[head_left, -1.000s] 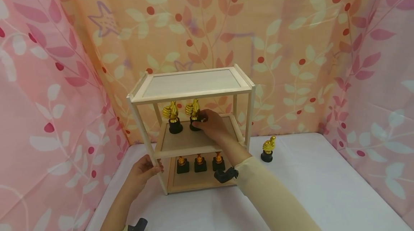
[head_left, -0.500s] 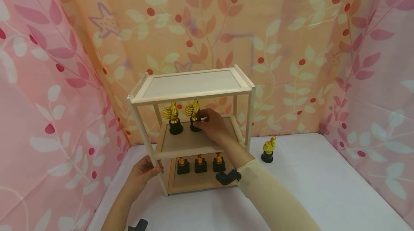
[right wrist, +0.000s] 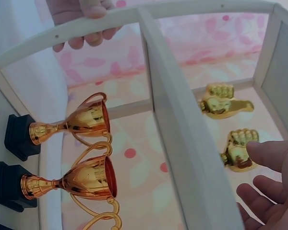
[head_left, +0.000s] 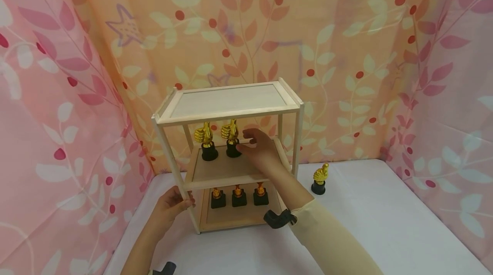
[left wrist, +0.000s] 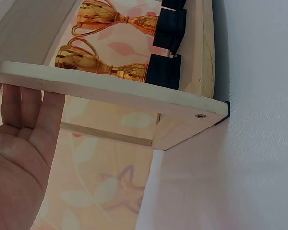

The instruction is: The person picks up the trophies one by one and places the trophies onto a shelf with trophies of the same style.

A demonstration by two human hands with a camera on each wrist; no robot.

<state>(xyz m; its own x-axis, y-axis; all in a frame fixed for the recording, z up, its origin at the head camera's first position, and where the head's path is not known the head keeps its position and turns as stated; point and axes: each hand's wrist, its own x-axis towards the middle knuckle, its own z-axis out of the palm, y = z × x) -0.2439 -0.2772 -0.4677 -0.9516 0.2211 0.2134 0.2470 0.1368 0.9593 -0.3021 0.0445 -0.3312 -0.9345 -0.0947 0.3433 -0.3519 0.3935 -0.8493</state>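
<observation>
My left hand grips the front left post of a small wooden shelf rack, thumb in front and fingers behind. On the middle shelf stand two gold thumbs-up trophies with round black bases, a left one and a right one. Beside the right one, my right hand has its fingers spread apart, thumb near the trophy's base. In the right wrist view a gap shows between most of its fingers and the gold fist. A third thumbs-up trophy stands on the table, right of the rack.
Three gold cup trophies with square black bases stand in a row on the bottom shelf. The rack's top panel covers the middle shelf from above. A white cloth lies under everything, with patterned curtains around it.
My right hand has let go of the right thumbs-up trophy on the middle shelf and drawn back slightly to the right. The left hand keeps its hold on the post.
</observation>
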